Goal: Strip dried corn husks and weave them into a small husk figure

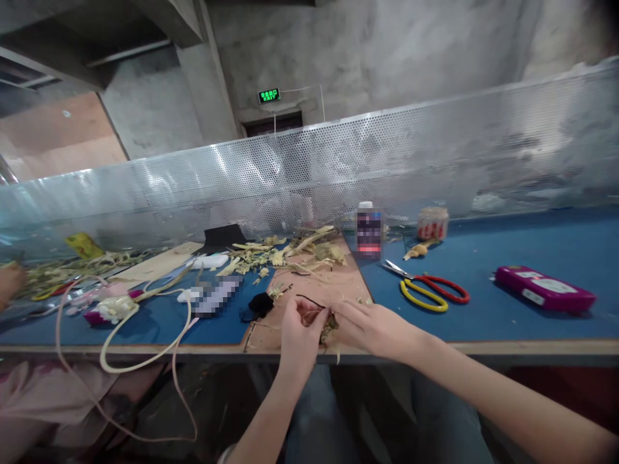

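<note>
Over the front of a brown board [355, 280] my two hands meet, fingertips almost touching. My left hand [300, 328] is closed in a pinch on a thin dark strand [309, 300] that curves up from the fingers. My right hand [360, 322] has its fingers pressed together beside it, at the strand's right end; what it grips is too small to make out. Beneath the hands lies a small clump of dry plant bits [329, 330]. Pale dried stalks [314, 248] are piled at the back of the board. A black fuzzy lump [261, 303] sits left of my left hand.
Scissors [425, 290] with red and yellow handles, a purple box [544, 288], a jar [432, 223] and a bottle [369, 232] stand or lie to the right. Looped cables [106, 348] hang over the edge at left. Another person's hand [10, 283] shows far left.
</note>
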Demonstrator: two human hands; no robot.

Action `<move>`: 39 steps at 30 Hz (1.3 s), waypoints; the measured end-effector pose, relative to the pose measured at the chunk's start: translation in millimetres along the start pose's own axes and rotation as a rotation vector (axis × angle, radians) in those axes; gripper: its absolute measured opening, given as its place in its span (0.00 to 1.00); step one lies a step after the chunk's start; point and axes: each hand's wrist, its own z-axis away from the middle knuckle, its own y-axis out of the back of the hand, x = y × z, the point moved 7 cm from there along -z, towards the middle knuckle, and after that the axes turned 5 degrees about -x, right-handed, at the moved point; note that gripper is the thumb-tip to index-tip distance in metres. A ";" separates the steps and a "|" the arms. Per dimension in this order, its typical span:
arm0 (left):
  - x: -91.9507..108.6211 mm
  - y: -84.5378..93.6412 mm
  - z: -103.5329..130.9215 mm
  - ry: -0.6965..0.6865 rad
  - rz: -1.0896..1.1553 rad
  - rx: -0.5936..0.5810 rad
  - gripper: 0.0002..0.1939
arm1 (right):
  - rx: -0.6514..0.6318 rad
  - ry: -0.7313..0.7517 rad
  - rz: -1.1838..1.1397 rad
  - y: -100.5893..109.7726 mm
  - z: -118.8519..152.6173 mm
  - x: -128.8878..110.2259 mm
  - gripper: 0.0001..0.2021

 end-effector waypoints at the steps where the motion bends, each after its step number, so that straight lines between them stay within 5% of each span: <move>1: 0.2 -1.2 1.0 -0.010 -0.011 -0.005 0.16 | 0.000 -0.012 -0.001 -2.5 0.6 1.4 0.11; 10: 11.0 -6.2 6.8 -0.161 -0.329 -0.129 0.08 | -0.053 -0.217 -0.327 -6.1 1.8 13.9 0.12; 18: 13.0 -5.3 2.6 -0.223 -0.421 -0.177 0.07 | 0.035 -0.476 -0.653 -15.0 0.8 35.2 0.08; 30: 12.6 -4.6 -0.7 -0.167 -0.419 -0.193 0.09 | -0.085 -0.497 -0.312 -30.4 -3.0 32.1 0.08; 39: 4.4 -3.7 0.3 -0.098 -0.359 -0.096 0.13 | -0.063 -0.552 -0.155 -24.4 -2.0 29.6 0.05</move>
